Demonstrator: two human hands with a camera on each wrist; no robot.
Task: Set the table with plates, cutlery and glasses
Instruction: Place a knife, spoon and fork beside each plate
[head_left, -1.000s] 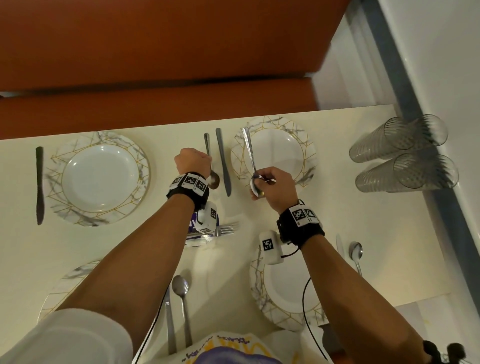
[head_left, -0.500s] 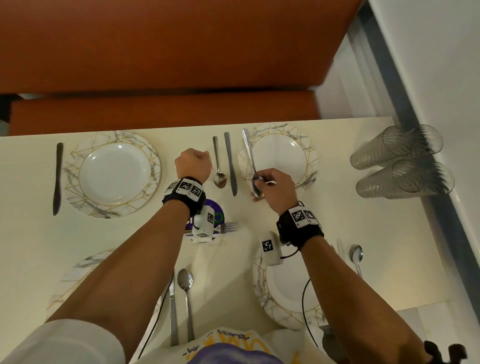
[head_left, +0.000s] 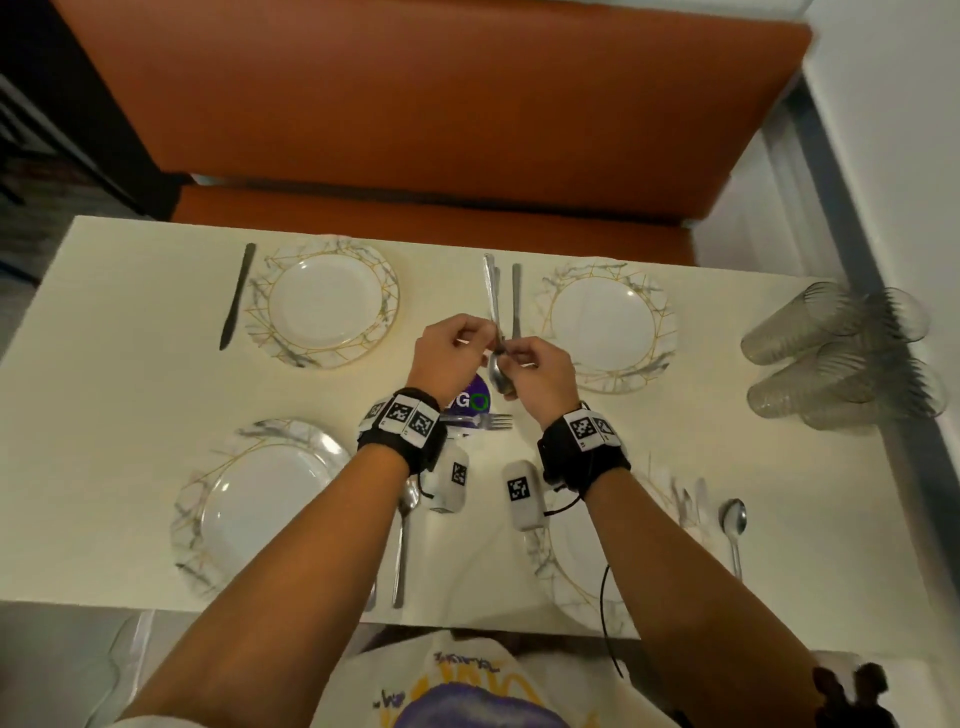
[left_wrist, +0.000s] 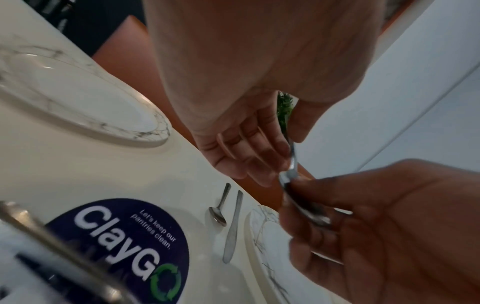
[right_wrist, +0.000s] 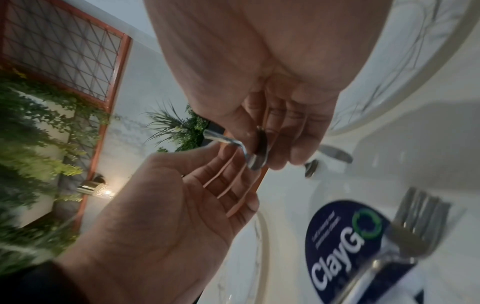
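Note:
A metal spoon (head_left: 497, 364) is held above the table between both hands, bowl toward me and handle pointing away. My right hand (head_left: 511, 361) grips its bowl end (right_wrist: 255, 161). My left hand (head_left: 485, 343) pinches the handle (left_wrist: 292, 160) between thumb and fingers. Under them, another spoon (left_wrist: 218, 211) and a knife (head_left: 516, 301) lie side by side left of the far right plate (head_left: 608, 322). The far left plate (head_left: 324, 301) has a knife (head_left: 236, 296) on its left.
Two near plates (head_left: 249, 509) (head_left: 571, 561) sit by the front edge, with a spoon (head_left: 402, 545) between them and another spoon (head_left: 732, 525) at the right. Forks (head_left: 483, 421) lie on a purple sticker (head_left: 475, 397). Stacked glasses (head_left: 831, 353) lie on their sides at the right wall. An orange bench stands behind.
My left hand left the spoon it laid beside the knife and moved right onto the handle of the spoon in my right hand. My right hand shifted left, off the far right plate.

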